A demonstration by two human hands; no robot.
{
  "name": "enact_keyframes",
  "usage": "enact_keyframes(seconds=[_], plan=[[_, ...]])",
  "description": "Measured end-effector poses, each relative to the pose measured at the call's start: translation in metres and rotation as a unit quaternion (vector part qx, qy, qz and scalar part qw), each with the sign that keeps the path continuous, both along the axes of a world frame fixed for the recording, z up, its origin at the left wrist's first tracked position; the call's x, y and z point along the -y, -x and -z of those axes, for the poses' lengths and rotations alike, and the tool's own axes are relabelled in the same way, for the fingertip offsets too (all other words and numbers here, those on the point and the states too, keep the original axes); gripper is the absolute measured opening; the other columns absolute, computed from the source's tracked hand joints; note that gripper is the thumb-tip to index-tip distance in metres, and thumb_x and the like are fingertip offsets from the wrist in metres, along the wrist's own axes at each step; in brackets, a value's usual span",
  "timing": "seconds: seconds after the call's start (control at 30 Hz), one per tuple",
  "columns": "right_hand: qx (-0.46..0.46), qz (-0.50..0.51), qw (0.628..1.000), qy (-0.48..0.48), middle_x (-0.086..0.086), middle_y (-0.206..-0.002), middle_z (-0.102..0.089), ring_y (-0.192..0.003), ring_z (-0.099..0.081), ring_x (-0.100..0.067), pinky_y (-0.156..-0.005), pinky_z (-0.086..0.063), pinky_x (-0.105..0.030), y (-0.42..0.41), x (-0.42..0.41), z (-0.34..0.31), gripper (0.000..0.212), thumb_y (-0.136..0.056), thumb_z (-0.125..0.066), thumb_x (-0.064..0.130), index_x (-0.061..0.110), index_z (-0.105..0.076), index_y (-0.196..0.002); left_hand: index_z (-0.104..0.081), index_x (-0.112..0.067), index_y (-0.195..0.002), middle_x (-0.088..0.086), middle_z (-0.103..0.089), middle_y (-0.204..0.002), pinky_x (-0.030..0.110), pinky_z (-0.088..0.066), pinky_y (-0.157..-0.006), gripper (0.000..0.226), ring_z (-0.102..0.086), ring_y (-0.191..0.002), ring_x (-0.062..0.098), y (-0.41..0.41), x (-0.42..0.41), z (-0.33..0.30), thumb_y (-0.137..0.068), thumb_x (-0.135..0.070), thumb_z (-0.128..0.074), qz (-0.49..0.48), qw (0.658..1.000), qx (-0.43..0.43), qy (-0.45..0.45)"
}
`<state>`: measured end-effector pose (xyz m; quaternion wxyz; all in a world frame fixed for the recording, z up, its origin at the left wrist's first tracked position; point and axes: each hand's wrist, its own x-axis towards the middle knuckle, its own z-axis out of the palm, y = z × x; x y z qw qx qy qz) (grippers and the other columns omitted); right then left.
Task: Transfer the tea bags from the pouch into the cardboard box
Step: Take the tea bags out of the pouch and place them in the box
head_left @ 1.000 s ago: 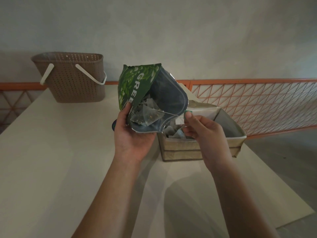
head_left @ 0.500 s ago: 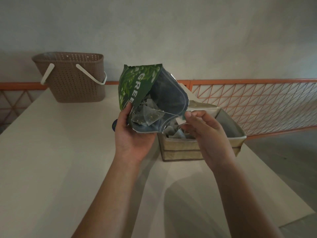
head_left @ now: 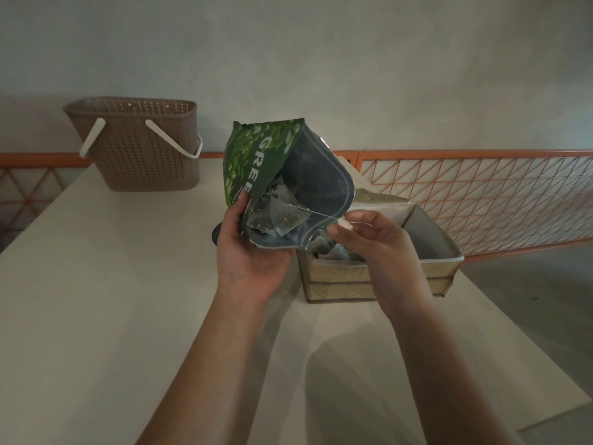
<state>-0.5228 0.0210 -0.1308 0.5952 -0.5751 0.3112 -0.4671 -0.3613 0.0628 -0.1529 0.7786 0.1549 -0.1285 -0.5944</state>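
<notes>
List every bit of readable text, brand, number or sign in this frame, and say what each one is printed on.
"GREE": large white letters on the green pouch; the word runs on behind the left hand.
Small white line beside it on the pouch: too small to read.
Tag pinched in the right hand: no legible print.
Cardboard box, basket: no text visible.

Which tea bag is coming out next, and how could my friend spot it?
Find the green pouch held in the left hand above the pale table. At its open mouth sits a see-through pyramid tea bag. Unlike the other bags in the cardboard box, its thin string runs tight to the right hand's pinching fingers.
</notes>
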Motion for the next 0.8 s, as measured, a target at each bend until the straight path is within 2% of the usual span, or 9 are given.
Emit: enact_keyframes(seconds=[0.13,0.27,0.33,0.43,0.57,0.6,0.7,0.8], plan=[[-0.053,0.001,0.999,0.007,-0.003,-0.094,-0.077,-0.091,-0.071,-0.013,-0.071,-0.05,-0.012,0.0041,-0.0017,-0.0021,0.028,-0.078,-0.078,0.012,0.014,-0.07,-0.105,-0.051,-0.015,-0.15,0.013,-0.053,-0.153,0.045,-0.058,-0.096,0.055,-0.049,-0.141,0.034,0.0015,-0.0012,-0.0016,-0.102,-0.041,-0.046,0.007,1.0,-0.011,0.002],[-0.091,0.009,0.995,0.026,-0.003,-0.084,-0.075,-0.085,-0.069,-0.012,-0.077,-0.047,-0.02,0.0058,-0.0021,-0.0038,0.015,-0.082,-0.075,0.019,0.009,-0.076,-0.093,-0.051,-0.015,-0.15,0.013,-0.055,-0.151,0.044,-0.058,-0.097,0.054,-0.056,-0.134,0.034,0.001,-0.0009,-0.0016,-0.103,-0.041,-0.047,0.005,1.0,-0.01,0.006],[-0.093,0.031,0.995,0.012,-0.004,-0.072,-0.07,-0.073,-0.064,-0.008,-0.078,-0.043,-0.024,0.0052,-0.0007,-0.0038,0.015,-0.084,-0.074,0.023,0.007,-0.075,-0.084,-0.052,-0.015,-0.15,0.013,-0.056,-0.15,0.044,-0.057,-0.099,0.053,-0.055,-0.136,0.033,0.0008,-0.0009,-0.0012,-0.104,-0.041,-0.045,0.007,1.0,-0.006,0.009],[-0.088,0.046,0.995,0.002,0.0,-0.069,-0.07,-0.068,-0.063,-0.007,-0.079,-0.045,-0.024,0.0039,-0.0013,-0.0036,0.017,-0.086,-0.072,0.027,0.012,-0.073,-0.079,-0.053,-0.015,-0.149,0.014,-0.058,-0.148,0.046,-0.056,-0.099,0.054,-0.051,-0.139,0.034,0.0013,-0.0004,-0.0001,-0.103,-0.041,-0.047,0.01,1.0,-0.008,0.01],[-0.077,0.062,0.995,0.007,0.0,-0.067,-0.07,-0.064,-0.063,-0.007,-0.064,-0.049,-0.016,0.003,-0.0025,-0.001,0.016,-0.089,-0.068,0.027,0.013,-0.07,-0.083,-0.052,-0.015,-0.15,0.013,-0.055,-0.151,0.046,-0.049,-0.109,0.055,-0.049,-0.142,0.034,-0.0009,0.0018,0.004,-0.102,-0.041,-0.049,0.009,1.0,-0.012,0.008],[-0.073,0.062,0.995,-0.001,0.0,-0.067,-0.07,-0.065,-0.063,-0.008,-0.066,-0.05,-0.018,0.0029,-0.0018,-0.0005,0.017,-0.091,-0.066,0.027,0.012,-0.07,-0.085,-0.052,-0.015,-0.15,0.013,-0.055,-0.151,0.045,-0.048,-0.11,0.055,-0.05,-0.141,0.034,-0.0013,0.0021,0.0046,-0.101,-0.041,-0.05,0.009,1.0,-0.012,0.006],[-0.075,0.051,0.996,-0.024,0.001,-0.068,-0.069,-0.067,-0.063,-0.011,-0.085,-0.049,-0.033,0.0034,0.0007,-0.0015,0.014,-0.092,-0.064,0.024,0.011,-0.068,-0.086,-0.051,-0.015,-0.15,0.013,-0.055,-0.151,0.046,-0.049,-0.109,0.057,-0.05,-0.141,0.033,-0.002,0.0036,0.0058,-0.099,-0.041,-0.053,0.011,1.0,-0.008,0.008],[-0.085,0.032,0.996,-0.018,0.001,-0.067,-0.068,-0.068,-0.062,-0.01,-0.082,-0.043,-0.032,0.0049,0.0022,-0.0034,0.01,-0.09,-0.066,0.019,0.016,-0.067,-0.081,-0.05,-0.015,-0.151,0.013,-0.054,-0.152,0.046,-0.05,-0.107,0.058,-0.049,-0.142,0.033,-0.0026,0.005,0.0071,-0.099,-0.041,-0.053,0.01,1.0,-0.003,0.011]])
